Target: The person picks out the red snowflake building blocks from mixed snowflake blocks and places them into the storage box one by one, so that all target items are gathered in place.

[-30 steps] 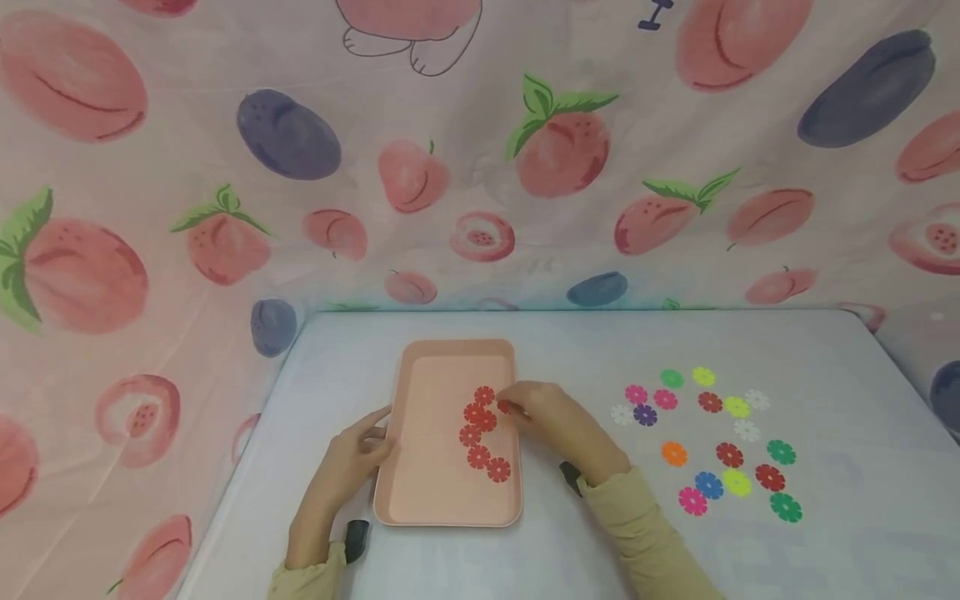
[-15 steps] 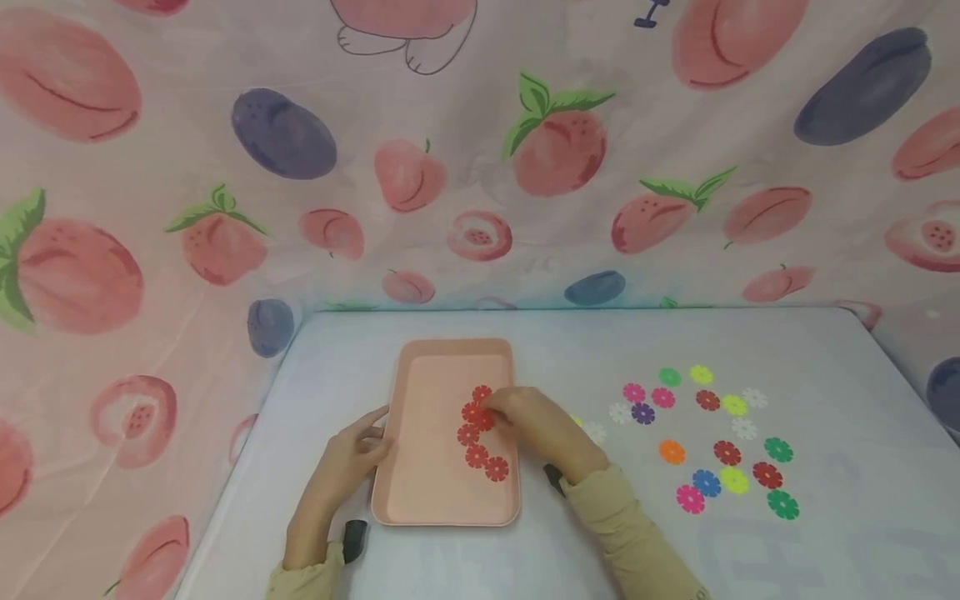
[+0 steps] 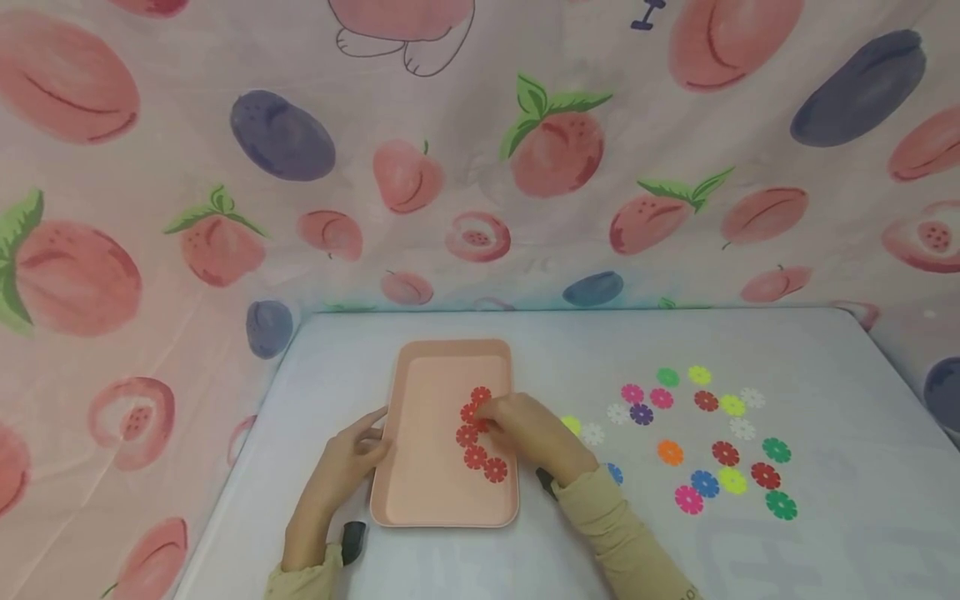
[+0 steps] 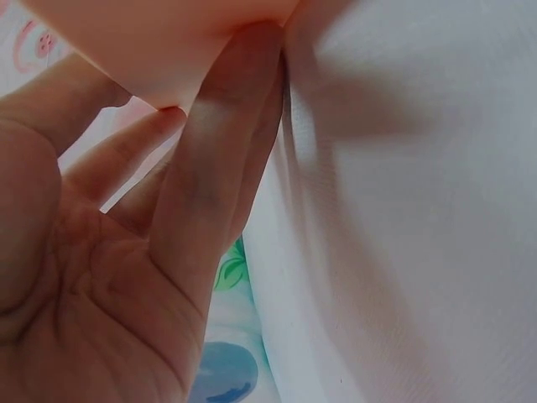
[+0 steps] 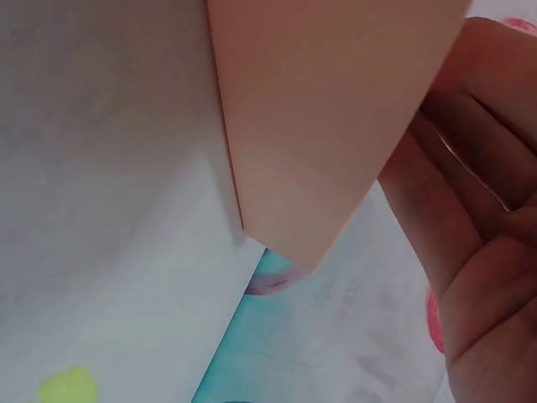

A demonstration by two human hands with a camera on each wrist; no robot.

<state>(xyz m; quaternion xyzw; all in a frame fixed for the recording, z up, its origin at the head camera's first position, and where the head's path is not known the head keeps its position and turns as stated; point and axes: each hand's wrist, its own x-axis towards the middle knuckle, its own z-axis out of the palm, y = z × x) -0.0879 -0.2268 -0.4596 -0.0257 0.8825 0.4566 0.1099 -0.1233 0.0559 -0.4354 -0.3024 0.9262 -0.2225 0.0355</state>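
My left hand (image 3: pixel 348 458) rests its fingers against the left side of the pink tray (image 3: pixel 386 483); the left wrist view shows fairly straight fingers (image 4: pixel 201 159) touching the tray (image 4: pixel 168 50). Over the tray's right part, my right hand (image 3: pixel 528 429) pinches a red flower-shaped piece, mostly covered by the fingertips. Other red pieces (image 3: pixel 475 457) lie around and below those fingertips in a curved group. In the right wrist view the right hand (image 5: pixel 478 185) reaches over the tray wall (image 5: pixel 294 126), which hides its fingertips.
Flower-shaped pieces in several colours lie right of the tray, among them an orange one (image 3: pixel 671 452), a purple one (image 3: pixel 641 414) and a green one (image 3: pixel 781 505). A yellow piece (image 3: pixel 571 425) and a white one (image 3: pixel 592 433) lie close to the right forearm. Fruit-patterned cloth (image 3: pixel 480 125) stands behind the table.
My right hand has moved left from the tray's right rim with a red piece, onto the red group. Pieces formerly behind the right forearm now show. The left hand stays at the tray.
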